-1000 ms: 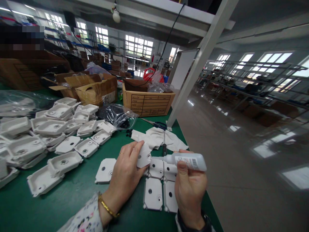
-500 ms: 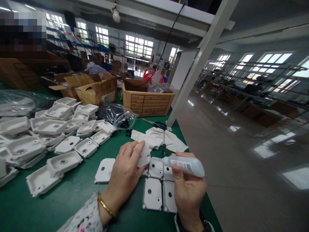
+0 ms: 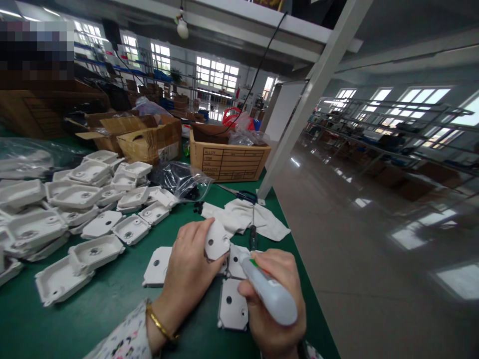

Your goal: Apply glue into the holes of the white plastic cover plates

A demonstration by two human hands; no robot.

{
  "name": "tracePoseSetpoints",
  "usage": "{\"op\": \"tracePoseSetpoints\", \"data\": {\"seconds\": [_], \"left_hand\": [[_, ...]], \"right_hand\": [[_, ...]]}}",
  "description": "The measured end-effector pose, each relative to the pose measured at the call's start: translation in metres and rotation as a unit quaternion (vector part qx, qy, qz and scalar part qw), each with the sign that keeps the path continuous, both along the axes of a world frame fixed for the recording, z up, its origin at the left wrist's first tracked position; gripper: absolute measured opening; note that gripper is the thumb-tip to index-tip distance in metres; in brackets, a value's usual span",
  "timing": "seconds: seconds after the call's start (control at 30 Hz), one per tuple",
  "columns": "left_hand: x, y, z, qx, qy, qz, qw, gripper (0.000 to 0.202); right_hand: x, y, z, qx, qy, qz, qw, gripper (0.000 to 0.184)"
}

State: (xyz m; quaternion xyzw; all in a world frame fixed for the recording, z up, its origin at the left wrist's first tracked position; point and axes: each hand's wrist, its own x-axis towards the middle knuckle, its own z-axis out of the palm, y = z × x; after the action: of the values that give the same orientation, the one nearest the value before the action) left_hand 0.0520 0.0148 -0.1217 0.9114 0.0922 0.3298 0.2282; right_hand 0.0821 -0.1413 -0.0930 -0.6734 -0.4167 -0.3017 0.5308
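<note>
- A white, flat-faced plastic cover with cut corners (image 3: 214, 238) is held tilted above the green tabletop (image 3: 194, 329), its outer face turned toward the camera; a dark round spot is seen near its middle, and a small ringed recess near its right edge.
- The cover is pinched by the left hand (image 3: 189, 264), the thumb closed along its lower edge and the fingers along its left and upper side.
- A pale, translucent plastic squeeze bottle with a narrow nozzle (image 3: 275, 299) is gripped by the right hand (image 3: 265, 326), which is wrapped firmly around it, with the rounded base slanted toward the camera.
- The nozzle is pointed at the cover's right edge; whether the two are touching cannot be told.
- A matching white cover with a dark spot and a small hole (image 3: 232, 306) is laid flat beside the right hand, and another white cover (image 3: 155, 268) is partly hidden by the left hand.
- A screwdriver with a black handle (image 3: 253, 239) is laid partly over a crumpled white cloth (image 3: 271, 222), beyond the bottle.
- White, shallow, tray-shaped plastic housings (image 3: 78, 197) are heaped at the left.
</note>
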Motion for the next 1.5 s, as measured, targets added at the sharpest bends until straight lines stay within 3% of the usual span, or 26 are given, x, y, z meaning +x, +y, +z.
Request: {"op": "tracePoseSetpoints", "data": {"seconds": [0.27,0.43,0.77,1.03,1.23,1.4,1.5], "left_hand": [[0.003,-0.002,0.005,-0.206,0.036,0.018,0.978,0.052],[0.003,-0.002,0.005,-0.27,0.063,-0.009,0.961,0.057],[0.004,-0.002,0.001,-0.214,0.028,-0.052,0.975,0.061],[0.004,0.0,0.0,-0.132,0.007,-0.066,0.989,0.064],[0.003,0.0,-0.002,-0.092,0.001,-0.064,0.994,0.066],[0.003,0.001,-0.005,-0.08,0.001,-0.062,0.995,0.067],[0.004,0.0,-0.006,-0.071,0.006,-0.049,0.996,0.067]], "right_hand": [[-0.001,0.003,0.003,-0.013,-0.057,0.007,0.998,0.034],[-0.001,0.006,0.002,0.07,-0.007,-0.025,0.997,0.026],[0.017,-0.001,-0.003,0.188,0.197,-0.027,0.962,0.025],[0.021,-0.006,0.0,0.18,0.221,0.034,0.958,0.019],[0.018,-0.01,0.003,0.161,0.254,0.035,0.953,0.018],[0.02,-0.009,-0.001,0.19,0.264,0.043,0.945,0.018],[0.027,-0.006,-0.002,0.247,0.31,0.05,0.917,0.024]]}}
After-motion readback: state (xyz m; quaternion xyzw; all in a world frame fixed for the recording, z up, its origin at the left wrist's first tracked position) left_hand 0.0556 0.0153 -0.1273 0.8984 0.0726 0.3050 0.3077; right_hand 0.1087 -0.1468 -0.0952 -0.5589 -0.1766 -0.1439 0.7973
